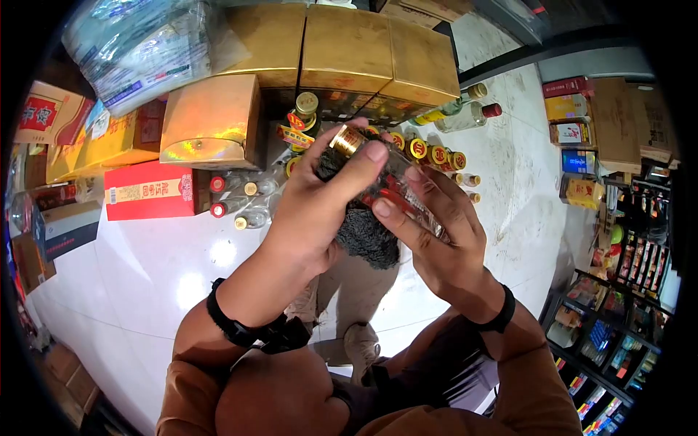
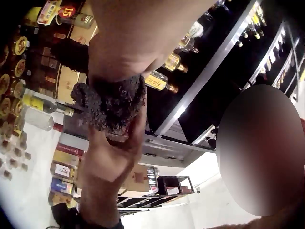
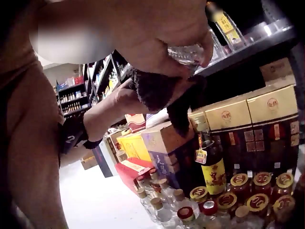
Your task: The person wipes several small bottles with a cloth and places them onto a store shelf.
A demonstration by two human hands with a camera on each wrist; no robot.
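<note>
Wht tiled flr (image 1: pixel 145 269), glossy in spots; blk shelving (image 1: pixel 585 363) w/ small goods at far R, cardboard carton (image 1: pixel 614 123) above it in head view. Row of gold boxes (image 1: pixel 345 47) along the back, plastic-wrapped pack (image 1: pixel 145 51) upper L, red box (image 1: pixel 149 193) on the flr on L side.

Clear btl (image 1: pixel 418 200) is held tilted, approx centre of head view, up off the flr in front of the person; its gold cap pts to upper L. Both hands are on it, close tog.: L hand (image 1: pixel 313 200) grips nr the cap end, thumb across; R hand (image 1: pixel 447 240) holds the other end w/ fingers along the glass. Dk fuzzy cloth (image 1: pixel 369 236) is bunched btwn L hand & btl, part hanging below; can't tell if R palm touches it. Blk bands (image 1: pixel 502 309) on both wrists.

Beyond the hands: group of gold-lidded btls (image 1: pixel 437 155), plus tall dk btl w/ yellow label (image 3: pixel 214 176). Clear btls w/ red or gold caps (image 1: pixel 253 217) stand nr the red box.
</note>
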